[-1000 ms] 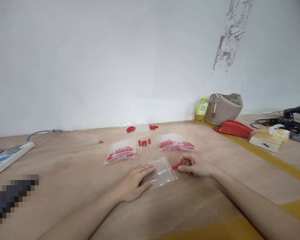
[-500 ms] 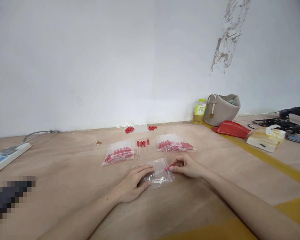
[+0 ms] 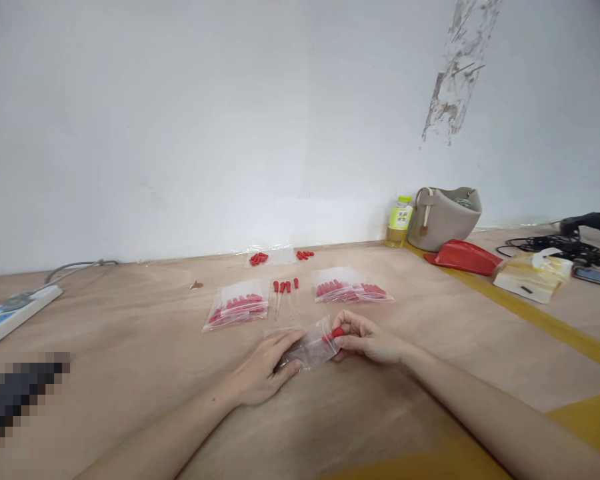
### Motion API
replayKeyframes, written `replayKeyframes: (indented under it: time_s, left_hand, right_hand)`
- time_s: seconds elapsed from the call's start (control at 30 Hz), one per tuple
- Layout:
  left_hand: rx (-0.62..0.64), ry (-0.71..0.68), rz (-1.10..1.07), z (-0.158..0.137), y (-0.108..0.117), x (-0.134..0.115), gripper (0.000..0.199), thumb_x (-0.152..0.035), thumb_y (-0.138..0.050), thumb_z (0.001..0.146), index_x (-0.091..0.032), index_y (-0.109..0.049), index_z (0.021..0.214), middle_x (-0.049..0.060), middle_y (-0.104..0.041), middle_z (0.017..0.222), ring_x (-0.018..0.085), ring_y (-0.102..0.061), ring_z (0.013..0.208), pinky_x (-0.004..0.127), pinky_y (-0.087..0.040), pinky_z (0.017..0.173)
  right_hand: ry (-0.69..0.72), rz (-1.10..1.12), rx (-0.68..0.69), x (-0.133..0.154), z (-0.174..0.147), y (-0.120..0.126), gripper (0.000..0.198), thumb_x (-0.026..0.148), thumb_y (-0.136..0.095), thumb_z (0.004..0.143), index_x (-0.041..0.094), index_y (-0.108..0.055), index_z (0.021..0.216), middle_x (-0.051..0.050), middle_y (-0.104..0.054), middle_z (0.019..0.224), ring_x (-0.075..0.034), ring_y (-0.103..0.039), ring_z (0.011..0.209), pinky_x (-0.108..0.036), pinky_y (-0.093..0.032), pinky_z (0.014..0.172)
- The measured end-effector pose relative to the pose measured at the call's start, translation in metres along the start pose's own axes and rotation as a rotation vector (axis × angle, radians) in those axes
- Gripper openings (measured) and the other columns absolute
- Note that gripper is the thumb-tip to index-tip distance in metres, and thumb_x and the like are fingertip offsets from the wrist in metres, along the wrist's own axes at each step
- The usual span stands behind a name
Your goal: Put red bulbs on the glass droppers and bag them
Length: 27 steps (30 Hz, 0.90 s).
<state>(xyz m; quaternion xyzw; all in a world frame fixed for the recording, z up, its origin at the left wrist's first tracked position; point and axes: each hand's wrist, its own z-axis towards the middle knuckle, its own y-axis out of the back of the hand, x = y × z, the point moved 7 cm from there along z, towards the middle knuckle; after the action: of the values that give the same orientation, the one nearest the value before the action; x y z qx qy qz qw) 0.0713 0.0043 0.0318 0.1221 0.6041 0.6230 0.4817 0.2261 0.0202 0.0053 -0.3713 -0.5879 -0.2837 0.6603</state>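
A clear plastic zip bag (image 3: pixel 311 348) lies in front of me, crinkled and turned with one end to the right. My left hand (image 3: pixel 273 363) grips its left part, fingers over the top and thumb along the near edge. At the right end, my right hand (image 3: pixel 363 339) pinches a dropper with a red bulb (image 3: pixel 337 333). The front of this dropper reaches into the bag; its tip is hard to make out. Just beyond the bag, several loose droppers (image 3: pixel 283 288) lie side by side, red bulbs pointing away from me.
Filled bags of red-bulbed droppers lie in a left pile (image 3: pixel 237 313) and a right pile (image 3: pixel 350 287). Loose red bulbs (image 3: pixel 259 259) are near the wall. Farther right stand a bottle (image 3: pixel 399 223), a grey bag (image 3: pixel 445 220) and a tissue pack (image 3: pixel 530 277); a power strip (image 3: pixel 20 313) lies left.
My right hand has shifted slightly left and turned, showing more of the red bulb. The bag's right end has bunched up and lifted. My left hand stays almost in place.
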Motion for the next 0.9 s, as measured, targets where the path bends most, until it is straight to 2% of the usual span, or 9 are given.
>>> replayKeyframes:
  time_s: [0.07, 0.17, 0.27, 0.37, 0.47, 0.57, 0.63, 0.73, 0.9]
  left_hand:
    - [-0.022, 0.012, 0.008, -0.001, 0.002, 0.001, 0.045, -0.03, -0.042, 0.085, -0.025, -0.032, 0.129, 0.004, -0.042, 0.128, 0.02, -0.04, 0.115, 0.036, -0.034, 0.096]
    - [-0.077, 0.023, 0.023, -0.003, 0.006, 0.004, 0.036, -0.032, -0.044, 0.084, -0.024, -0.045, 0.119, 0.005, -0.048, 0.122, 0.019, -0.045, 0.11, 0.035, -0.036, 0.094]
    - [-0.073, 0.007, 0.013, -0.004, 0.006, 0.005, 0.03, -0.034, -0.048, 0.082, -0.023, -0.054, 0.109, 0.004, -0.054, 0.114, 0.019, -0.049, 0.104, 0.034, -0.038, 0.092]
    - [-0.048, 0.003, -0.007, -0.005, 0.006, 0.007, 0.033, -0.037, -0.051, 0.08, -0.024, -0.055, 0.11, 0.004, -0.053, 0.116, 0.02, -0.048, 0.107, 0.034, -0.038, 0.093]
    - [-0.033, 0.006, -0.02, -0.005, 0.004, 0.007, 0.035, -0.037, -0.052, 0.079, -0.025, -0.055, 0.111, 0.004, -0.052, 0.118, 0.021, -0.047, 0.108, 0.036, -0.037, 0.094]
    - [-0.042, 0.015, -0.004, -0.005, 0.004, 0.007, 0.037, -0.038, -0.052, 0.078, -0.025, -0.054, 0.112, 0.004, -0.052, 0.118, 0.021, -0.046, 0.109, 0.037, -0.037, 0.094]
    - [-0.05, 0.03, 0.02, -0.005, 0.005, 0.008, 0.038, -0.04, -0.053, 0.078, -0.025, -0.053, 0.113, 0.004, -0.052, 0.118, 0.022, -0.046, 0.109, 0.037, -0.036, 0.094]
    - [-0.059, 0.049, 0.044, -0.005, 0.006, 0.008, 0.039, -0.041, -0.053, 0.077, -0.025, -0.054, 0.112, 0.005, -0.051, 0.118, 0.022, -0.047, 0.109, 0.038, -0.036, 0.094]
    - [-0.062, 0.028, 0.046, -0.005, 0.006, 0.006, 0.038, -0.04, -0.053, 0.078, -0.025, -0.054, 0.112, 0.005, -0.052, 0.117, 0.022, -0.047, 0.107, 0.037, -0.036, 0.094]
  right_hand:
    - [-0.006, 0.012, -0.031, -0.003, 0.001, 0.005, 0.031, 0.029, -0.068, 0.065, 0.017, -0.043, 0.078, 0.002, -0.059, 0.074, -0.009, -0.059, 0.067, -0.027, -0.048, 0.069]
    - [-0.03, -0.025, -0.117, -0.004, 0.001, 0.021, 0.032, 0.028, -0.071, 0.061, 0.016, -0.046, 0.077, 0.001, -0.06, 0.072, -0.009, -0.058, 0.063, -0.026, -0.049, 0.063]
    - [-0.108, -0.069, -0.174, -0.006, -0.002, 0.031, 0.031, 0.032, -0.071, 0.06, 0.014, -0.051, 0.075, -0.001, -0.062, 0.074, -0.01, -0.058, 0.061, -0.025, -0.049, 0.059]
    - [-0.167, -0.173, -0.167, -0.004, -0.005, 0.03, 0.032, 0.04, -0.066, 0.062, 0.012, -0.058, 0.074, -0.002, -0.061, 0.071, -0.009, -0.056, 0.06, -0.025, -0.048, 0.06]
    - [-0.141, -0.323, -0.084, 0.004, -0.007, 0.021, 0.036, 0.045, -0.06, 0.067, 0.012, -0.064, 0.081, -0.001, -0.06, 0.07, -0.008, -0.052, 0.06, -0.024, -0.046, 0.063]
    - [-0.125, -0.325, -0.03, 0.007, -0.011, 0.019, 0.043, 0.047, -0.059, 0.068, 0.016, -0.058, 0.097, -0.001, -0.06, 0.078, -0.008, -0.053, 0.062, -0.024, -0.046, 0.063]
    - [-0.134, -0.254, -0.1, 0.006, -0.014, 0.027, 0.048, 0.049, -0.059, 0.067, 0.018, -0.051, 0.102, 0.0, -0.059, 0.076, -0.009, -0.053, 0.058, -0.025, -0.046, 0.058]
    - [-0.133, -0.21, -0.184, 0.002, -0.015, 0.034, 0.041, 0.049, -0.06, 0.066, 0.016, -0.052, 0.089, 0.0, -0.058, 0.071, -0.009, -0.054, 0.057, -0.025, -0.046, 0.058]
    - [-0.063, -0.359, -0.331, 0.001, -0.013, 0.029, 0.034, 0.041, -0.07, 0.057, 0.014, -0.055, 0.072, 0.0, -0.058, 0.061, -0.009, -0.051, 0.053, -0.021, -0.04, 0.05]
